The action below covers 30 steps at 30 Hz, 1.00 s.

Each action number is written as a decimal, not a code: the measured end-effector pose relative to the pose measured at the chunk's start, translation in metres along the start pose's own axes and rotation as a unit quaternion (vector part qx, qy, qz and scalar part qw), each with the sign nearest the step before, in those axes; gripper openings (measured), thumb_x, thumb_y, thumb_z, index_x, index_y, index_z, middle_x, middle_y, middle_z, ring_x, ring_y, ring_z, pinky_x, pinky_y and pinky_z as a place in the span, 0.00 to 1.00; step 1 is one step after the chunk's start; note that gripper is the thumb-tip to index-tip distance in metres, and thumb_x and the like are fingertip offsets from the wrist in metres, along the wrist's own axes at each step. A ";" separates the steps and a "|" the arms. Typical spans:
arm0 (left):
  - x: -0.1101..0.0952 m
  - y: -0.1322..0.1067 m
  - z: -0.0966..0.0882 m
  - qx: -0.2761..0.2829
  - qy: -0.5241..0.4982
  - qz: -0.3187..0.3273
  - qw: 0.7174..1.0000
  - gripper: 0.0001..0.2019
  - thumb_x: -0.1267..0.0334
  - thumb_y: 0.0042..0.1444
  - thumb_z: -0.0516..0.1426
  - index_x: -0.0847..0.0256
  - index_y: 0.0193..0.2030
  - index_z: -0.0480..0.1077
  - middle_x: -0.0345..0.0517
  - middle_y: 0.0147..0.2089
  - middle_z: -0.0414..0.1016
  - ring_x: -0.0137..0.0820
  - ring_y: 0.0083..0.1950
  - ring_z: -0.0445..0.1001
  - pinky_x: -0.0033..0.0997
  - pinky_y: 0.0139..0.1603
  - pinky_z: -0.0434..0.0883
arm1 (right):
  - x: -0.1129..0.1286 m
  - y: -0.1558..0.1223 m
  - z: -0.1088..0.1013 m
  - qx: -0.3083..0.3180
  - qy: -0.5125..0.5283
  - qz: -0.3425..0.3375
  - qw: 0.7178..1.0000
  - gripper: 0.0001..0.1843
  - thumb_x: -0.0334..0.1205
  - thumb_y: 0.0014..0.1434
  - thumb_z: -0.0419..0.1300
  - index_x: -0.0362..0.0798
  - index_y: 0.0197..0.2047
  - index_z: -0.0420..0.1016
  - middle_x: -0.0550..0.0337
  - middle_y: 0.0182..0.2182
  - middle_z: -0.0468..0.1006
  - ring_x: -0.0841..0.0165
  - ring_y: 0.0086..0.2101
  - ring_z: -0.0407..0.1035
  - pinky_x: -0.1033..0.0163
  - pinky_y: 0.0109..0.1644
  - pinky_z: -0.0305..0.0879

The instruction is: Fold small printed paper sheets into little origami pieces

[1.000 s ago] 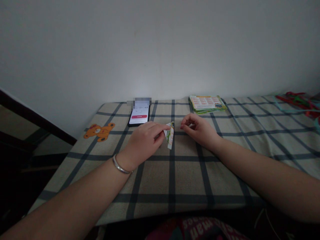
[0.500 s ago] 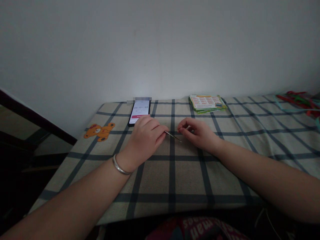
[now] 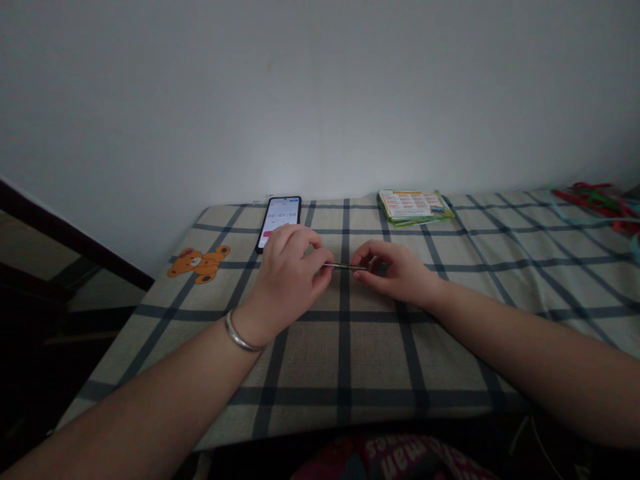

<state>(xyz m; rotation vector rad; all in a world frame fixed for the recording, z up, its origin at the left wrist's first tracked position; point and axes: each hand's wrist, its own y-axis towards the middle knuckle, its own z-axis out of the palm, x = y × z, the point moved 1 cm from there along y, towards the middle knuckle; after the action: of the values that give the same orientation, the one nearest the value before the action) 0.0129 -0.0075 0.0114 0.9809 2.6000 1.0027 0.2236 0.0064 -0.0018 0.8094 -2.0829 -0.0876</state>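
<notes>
A thin, shiny metal rod spans the gap between my two hands, lying almost level; its exact kind is too small to make out. My left hand, with a silver bangle at the wrist, pinches its left end between thumb and forefinger. At the other end, my right hand has its thumb and forefinger closed around the tip. Behind my left hand lies a phone with a timer on its lit screen; the hand hides the phone's lower part.
The table wears a checked cloth. A stack of printed cards or packets lies by the wall. To the left is an orange bear cutout; at the far right are tangled red and green strips.
The rod has swung from slanting down to the right to nearly level. My right thumb and forefinger, apart from it before, now close on its right end.
</notes>
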 end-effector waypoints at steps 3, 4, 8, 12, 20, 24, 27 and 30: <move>-0.001 0.001 0.000 0.003 -0.016 0.008 1.000 0.04 0.67 0.57 0.56 0.59 0.33 0.71 0.49 0.42 0.72 0.41 0.51 0.68 0.48 0.57 0.64 | -0.003 0.000 0.003 -0.015 -0.005 -0.003 1.000 0.04 0.35 0.57 0.59 0.47 0.37 0.73 0.61 0.32 0.77 0.73 0.29 0.68 0.67 0.32 0.65; -0.001 0.001 0.000 0.006 -0.024 0.010 1.000 0.04 0.67 0.57 0.55 0.59 0.33 0.71 0.48 0.42 0.73 0.40 0.50 0.68 0.49 0.58 0.64 | -0.003 0.001 0.003 -0.019 -0.003 -0.003 1.000 0.03 0.35 0.57 0.59 0.47 0.37 0.73 0.61 0.31 0.77 0.73 0.29 0.68 0.67 0.32 0.65; -0.004 0.002 -0.001 0.031 -0.056 -0.001 0.998 0.03 0.68 0.57 0.54 0.60 0.34 0.69 0.48 0.39 0.74 0.40 0.50 0.70 0.49 0.57 0.65 | -0.004 0.000 0.004 -0.040 -0.001 0.005 0.999 0.02 0.36 0.57 0.60 0.47 0.34 0.72 0.62 0.29 0.77 0.72 0.29 0.68 0.66 0.32 0.65; -0.005 0.001 -0.001 0.030 -0.086 -0.012 0.996 0.02 0.66 0.57 0.55 0.62 0.36 0.68 0.48 0.39 0.74 0.40 0.47 0.71 0.46 0.53 0.67 | -0.003 -0.001 0.004 -0.050 0.007 0.016 0.999 0.01 0.36 0.56 0.60 0.48 0.33 0.72 0.62 0.28 0.77 0.72 0.28 0.69 0.66 0.31 0.65; -0.005 -0.001 0.003 0.036 -0.095 0.024 0.995 0.04 0.66 0.61 0.55 0.60 0.38 0.71 0.44 0.39 0.75 0.36 0.42 0.71 0.38 0.45 0.68 | -0.004 -0.001 0.007 -0.050 0.005 0.016 0.999 0.02 0.36 0.56 0.61 0.48 0.32 0.71 0.60 0.30 0.79 0.71 0.30 0.72 0.65 0.32 0.66; -0.006 0.000 0.002 0.032 -0.084 0.032 0.995 0.04 0.67 0.60 0.56 0.61 0.35 0.71 0.45 0.36 0.75 0.36 0.40 0.71 0.38 0.44 0.67 | -0.006 0.000 0.008 -0.057 0.020 0.024 0.998 0.06 0.36 0.55 0.62 0.48 0.29 0.69 0.59 0.31 0.81 0.68 0.32 0.74 0.64 0.33 0.66; -0.006 0.000 0.002 0.030 -0.086 0.034 0.995 0.04 0.68 0.59 0.56 0.61 0.34 0.71 0.44 0.36 0.75 0.35 0.39 0.71 0.37 0.43 0.67 | -0.008 -0.001 0.009 -0.056 0.015 0.027 0.998 0.07 0.36 0.55 0.62 0.49 0.28 0.68 0.58 0.31 0.81 0.68 0.32 0.74 0.63 0.32 0.66; -0.005 -0.001 0.004 0.029 -0.101 0.038 0.994 0.03 0.68 0.60 0.57 0.61 0.36 0.72 0.43 0.36 0.76 0.34 0.39 0.71 0.36 0.42 0.67 | -0.008 -0.001 0.008 -0.055 0.014 0.024 0.998 0.07 0.36 0.55 0.62 0.49 0.28 0.68 0.58 0.31 0.80 0.68 0.31 0.73 0.64 0.31 0.65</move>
<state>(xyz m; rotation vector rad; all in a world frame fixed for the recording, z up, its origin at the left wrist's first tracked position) 0.0179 -0.0090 0.0079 1.1406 2.4546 0.8028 0.2210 0.0083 -0.0124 0.6911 -2.0510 -0.1632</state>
